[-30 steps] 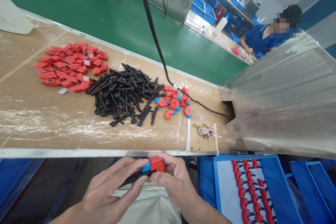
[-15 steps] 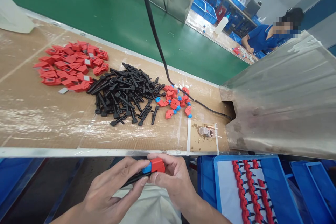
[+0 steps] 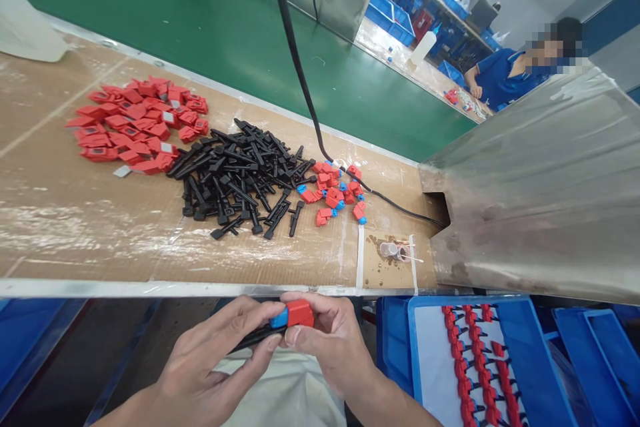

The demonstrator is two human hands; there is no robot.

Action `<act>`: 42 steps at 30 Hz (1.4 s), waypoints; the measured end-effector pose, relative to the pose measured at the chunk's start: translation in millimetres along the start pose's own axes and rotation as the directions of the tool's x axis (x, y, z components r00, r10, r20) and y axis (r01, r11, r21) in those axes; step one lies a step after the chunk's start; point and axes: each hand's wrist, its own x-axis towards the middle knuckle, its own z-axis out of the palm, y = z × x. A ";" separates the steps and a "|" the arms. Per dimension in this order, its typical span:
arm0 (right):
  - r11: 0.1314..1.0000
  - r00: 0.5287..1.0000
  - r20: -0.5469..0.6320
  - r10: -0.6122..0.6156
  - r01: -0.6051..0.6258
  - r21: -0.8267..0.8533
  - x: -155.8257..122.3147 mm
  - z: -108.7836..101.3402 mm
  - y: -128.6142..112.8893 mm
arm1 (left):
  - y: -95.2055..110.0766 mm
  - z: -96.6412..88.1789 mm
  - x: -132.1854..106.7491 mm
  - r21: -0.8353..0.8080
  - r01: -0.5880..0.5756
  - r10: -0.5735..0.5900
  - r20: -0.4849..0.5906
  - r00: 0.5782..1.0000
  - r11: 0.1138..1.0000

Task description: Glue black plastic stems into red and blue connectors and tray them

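In the head view, the only one, both hands seem to be joining or seating two parts: a red-and-blue piece (image 3: 299, 313) is lying against a dark black part (image 3: 253, 337), just past the front edge of the bench (image 3: 125, 233), above the person's lap. As a judgement, the next move is calling for steady pressure and good alignment, so that the two parts are not slipping apart; whether they are fully fixed, the view is not telling.

The left hand (image 3: 200, 352) is coming in from the lower left, back of the hand up, its upper fingers resting on the blue end and its thumb pressing from below, pinching the black part along its length. The right hand (image 3: 341, 347) is reaching in from the lower right, curling round the red end and pinching it between thumb and index finger. The fingertips of both hands are nearly meeting.

On the bench, a pile of red parts (image 3: 133, 123), a pile of black parts (image 3: 240, 173) and a few loose red-and-blue pieces (image 3: 334, 197) are lying side by side. At the right, a blue bin (image 3: 543, 360) is holding rows of red pieces with black stems (image 3: 484, 373)
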 end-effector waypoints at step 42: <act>0.190 0.792 0.221 -0.568 0.388 -0.902 -41.0 -16.6 4.7 | 7.0 7.2 2.2 -0.655 0.716 -0.831 0.241 0.501 0.242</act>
